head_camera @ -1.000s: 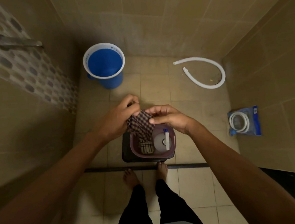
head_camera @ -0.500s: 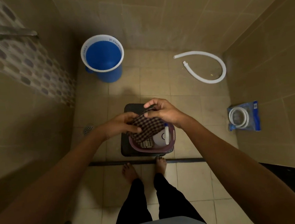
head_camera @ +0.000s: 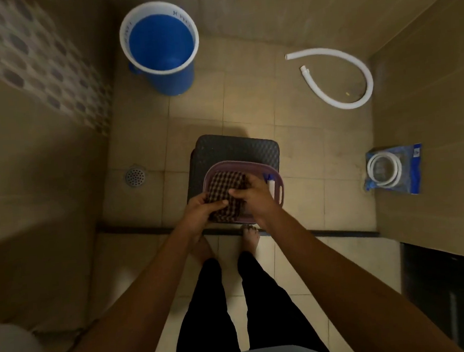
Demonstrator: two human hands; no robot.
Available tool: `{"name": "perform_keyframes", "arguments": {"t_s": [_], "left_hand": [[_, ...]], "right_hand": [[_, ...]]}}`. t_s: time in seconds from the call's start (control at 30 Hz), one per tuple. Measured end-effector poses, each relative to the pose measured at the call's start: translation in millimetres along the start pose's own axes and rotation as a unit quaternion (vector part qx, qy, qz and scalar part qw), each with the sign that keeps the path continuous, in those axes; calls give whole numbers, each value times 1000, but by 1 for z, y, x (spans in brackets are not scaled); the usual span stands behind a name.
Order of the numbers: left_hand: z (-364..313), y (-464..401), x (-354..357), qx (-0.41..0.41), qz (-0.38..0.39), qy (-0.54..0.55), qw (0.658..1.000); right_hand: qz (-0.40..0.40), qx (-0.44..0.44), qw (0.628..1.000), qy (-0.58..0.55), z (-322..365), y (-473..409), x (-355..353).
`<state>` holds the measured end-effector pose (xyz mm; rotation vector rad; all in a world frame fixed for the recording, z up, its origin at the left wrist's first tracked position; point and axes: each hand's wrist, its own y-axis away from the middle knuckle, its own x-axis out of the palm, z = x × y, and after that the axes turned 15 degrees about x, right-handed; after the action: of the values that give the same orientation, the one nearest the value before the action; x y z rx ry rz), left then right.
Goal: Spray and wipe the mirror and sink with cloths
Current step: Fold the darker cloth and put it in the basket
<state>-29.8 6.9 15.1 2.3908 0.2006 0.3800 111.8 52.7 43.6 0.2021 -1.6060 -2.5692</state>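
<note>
Floor drain: we see a round metal drain grate (head_camera: 135, 177) set in the tan floor tiles (head_camera: 144, 132), left of the stool, with bare tile around it.
Bucket: a blue plastic bucket with a white rim (head_camera: 159, 46) stands near the far wall, well apart from the stool.
Our left hand (head_camera: 203, 210): fingers curled under the near left edge of the dark brown-and-cream checked cloth (head_camera: 225, 187), thumb pressed flat on top, so it grips the cloth.
Cloth: it lies folded over the mauve plastic basket (head_camera: 277, 182), covering most of the opening.
Our right hand (head_camera: 253, 199): thumb on top of the cloth, fingers curled round its right side, gripping it; the two thumbs nearly meet.
Basket: it sits on the near half of a dark textured square stool (head_camera: 237, 147); the stool's far half is bare.
Bottle: a white object with a blue top (head_camera: 270, 181) shows just beside our right hand, inside the basket's right edge; we cannot tell more.
Hose: a white corrugated hose (head_camera: 355, 66) curls on the tiles far right.
Packet: a blue packet holding a coiled white hose (head_camera: 394, 170) lies against the right wall.
Threshold: a dark sill strip (head_camera: 327, 232) crosses the floor just beyond our bare feet.
</note>
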Motion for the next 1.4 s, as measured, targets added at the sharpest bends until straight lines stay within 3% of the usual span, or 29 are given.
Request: {"name": "perform_keyframes", "arguments": {"t_s": [0.2, 0.4, 0.63, 0.73, 1.07, 1.4], "left_hand": [[10, -22, -8, 58, -55, -261, 962], [17, -27, -20, 137, -63, -424, 893], [32, -36, -27, 153, -37, -468, 870], [37, -37, -30, 156, -33, -467, 870], [43, -41, -35, 178, 0, -451, 875], [46, -41, -35, 182, 8, -473, 862]], "right_hand": [[-213, -41, 957, 191, -11, -17, 18], [-222, 11, 961, 164, -10, -46, 34], [-240, 62, 946, 208, -29, -82, 45], [-271, -11, 923, 275, -37, -80, 46], [-216, 103, 950, 202, -35, -99, 56], [-213, 70, 942, 249, -34, -101, 52]]}}
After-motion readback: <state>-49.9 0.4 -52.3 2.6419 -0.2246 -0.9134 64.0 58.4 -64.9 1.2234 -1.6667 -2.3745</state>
